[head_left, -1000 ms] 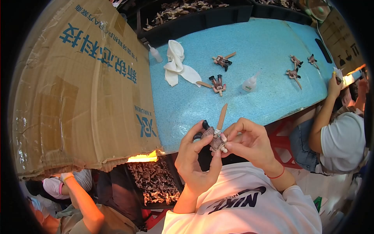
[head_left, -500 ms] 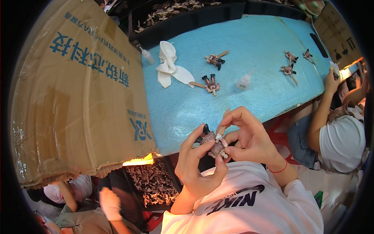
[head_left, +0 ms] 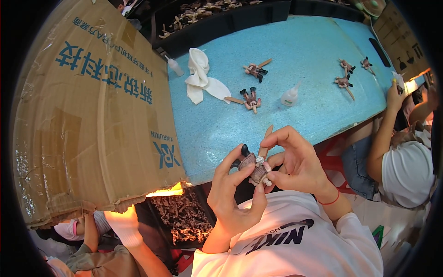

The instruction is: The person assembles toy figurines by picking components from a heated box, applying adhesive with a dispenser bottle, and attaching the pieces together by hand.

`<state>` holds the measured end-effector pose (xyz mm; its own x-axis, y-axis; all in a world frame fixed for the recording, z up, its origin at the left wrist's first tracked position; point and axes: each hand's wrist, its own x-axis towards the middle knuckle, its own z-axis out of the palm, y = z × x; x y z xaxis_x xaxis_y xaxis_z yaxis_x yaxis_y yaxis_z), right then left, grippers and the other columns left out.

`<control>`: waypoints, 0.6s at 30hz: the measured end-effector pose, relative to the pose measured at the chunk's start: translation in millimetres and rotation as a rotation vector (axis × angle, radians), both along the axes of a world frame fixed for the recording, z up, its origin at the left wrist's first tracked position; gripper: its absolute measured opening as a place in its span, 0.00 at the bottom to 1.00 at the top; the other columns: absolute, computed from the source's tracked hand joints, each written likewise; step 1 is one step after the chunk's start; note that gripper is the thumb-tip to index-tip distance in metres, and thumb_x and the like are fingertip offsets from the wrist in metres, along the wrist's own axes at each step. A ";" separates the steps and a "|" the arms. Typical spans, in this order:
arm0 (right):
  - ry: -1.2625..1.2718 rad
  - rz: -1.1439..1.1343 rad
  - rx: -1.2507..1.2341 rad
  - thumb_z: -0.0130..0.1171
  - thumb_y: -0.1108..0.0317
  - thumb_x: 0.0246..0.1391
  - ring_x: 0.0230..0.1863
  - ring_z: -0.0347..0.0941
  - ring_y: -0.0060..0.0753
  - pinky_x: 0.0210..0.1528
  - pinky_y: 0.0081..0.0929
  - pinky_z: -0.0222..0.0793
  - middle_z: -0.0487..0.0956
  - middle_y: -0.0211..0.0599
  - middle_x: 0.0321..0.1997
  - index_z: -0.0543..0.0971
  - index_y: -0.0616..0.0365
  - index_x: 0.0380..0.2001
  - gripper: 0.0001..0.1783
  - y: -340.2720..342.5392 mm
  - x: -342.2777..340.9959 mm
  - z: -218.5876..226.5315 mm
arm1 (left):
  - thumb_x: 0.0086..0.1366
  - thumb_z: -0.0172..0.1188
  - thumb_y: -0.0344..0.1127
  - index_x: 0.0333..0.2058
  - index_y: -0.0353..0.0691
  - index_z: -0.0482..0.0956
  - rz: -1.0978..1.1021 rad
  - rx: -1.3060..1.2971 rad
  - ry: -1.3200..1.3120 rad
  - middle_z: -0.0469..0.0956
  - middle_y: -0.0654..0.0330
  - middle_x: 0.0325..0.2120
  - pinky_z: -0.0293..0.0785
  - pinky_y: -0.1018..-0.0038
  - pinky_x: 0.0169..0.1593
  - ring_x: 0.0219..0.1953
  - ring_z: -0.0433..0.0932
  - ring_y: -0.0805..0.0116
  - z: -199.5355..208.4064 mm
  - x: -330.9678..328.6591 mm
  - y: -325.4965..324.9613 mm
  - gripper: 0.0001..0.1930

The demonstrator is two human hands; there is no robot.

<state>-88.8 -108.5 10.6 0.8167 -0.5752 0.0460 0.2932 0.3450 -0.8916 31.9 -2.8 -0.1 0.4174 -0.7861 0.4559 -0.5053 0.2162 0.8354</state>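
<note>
Just over the near edge of the blue table, my two hands hold one small figurine (head_left: pixel 256 172) with a brownish body and dark boots. My left hand (head_left: pixel 230 196) is closed around its body, the boots sticking out between the fingers. The fingers of my right hand (head_left: pixel 300 164) pinch it at the upper body and arm, beside a flat tan blade-like piece (head_left: pixel 264 150) that points away from me. Its front is partly covered by my fingers. Beyond lie two similar figurines, one with its boots pointing away (head_left: pixel 250 100) and another farther back (head_left: pixel 256 72).
A small white squeeze bottle (head_left: pixel 290 96) stands ahead of my hands. Another bottle (head_left: pixel 175 66) and a white cloth (head_left: pixel 197 78) are at left, by a tall cardboard box (head_left: pixel 92 138). More figurines (head_left: pixel 344 81) lie right. Dark bins (head_left: pixel 221 30) line the back; other people work alongside.
My hands and the figurine stay nearly in place; a little more of the tan piece shows. At the lower left, another person's hand has moved up toward the cardboard box.
</note>
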 end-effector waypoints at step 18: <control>0.063 -0.067 -0.005 0.53 0.84 0.46 0.34 0.75 0.26 0.33 0.18 0.78 0.66 0.37 0.40 0.62 0.64 0.47 0.23 6.4 4.6 1.1 | 0.49 0.57 0.19 0.40 0.27 0.70 -0.064 -0.041 0.335 0.65 0.40 0.49 0.78 0.70 0.42 0.47 0.73 0.56 -5.8 1.5 -6.6 0.17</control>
